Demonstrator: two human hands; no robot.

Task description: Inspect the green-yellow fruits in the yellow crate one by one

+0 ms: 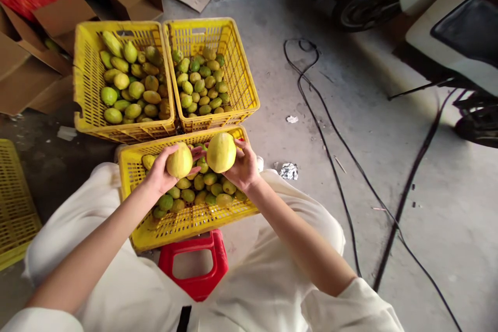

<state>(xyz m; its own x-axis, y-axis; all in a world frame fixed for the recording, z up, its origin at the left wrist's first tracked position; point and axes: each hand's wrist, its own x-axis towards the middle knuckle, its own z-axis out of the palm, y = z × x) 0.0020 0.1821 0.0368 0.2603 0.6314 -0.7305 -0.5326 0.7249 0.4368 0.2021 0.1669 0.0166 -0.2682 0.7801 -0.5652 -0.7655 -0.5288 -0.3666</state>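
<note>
In my left hand (160, 172) is a round, pale yellow fruit (179, 161), much like a small melon or papaya; I cannot tell its exact kind. My right hand (245, 170) grips a slightly bigger yellow fruit (221, 153) with faint ridges. The two fruits are side by side, close but apart, and fingers show in the gap between them. Both hands are above the near yellow crate (151, 236), where several green and yellow fruits (188, 195) lie. The hands and held fruits cover part of that pile.
Two more yellow crates with fruit stand beyond, one left (124, 128) and one right (243, 88). A red plastic stool (194, 288) is below the near crate. Cardboard boxes (64, 13) sit at upper left. Black cables (327, 140) cross the floor; parked scooters (447, 15) stand right.
</note>
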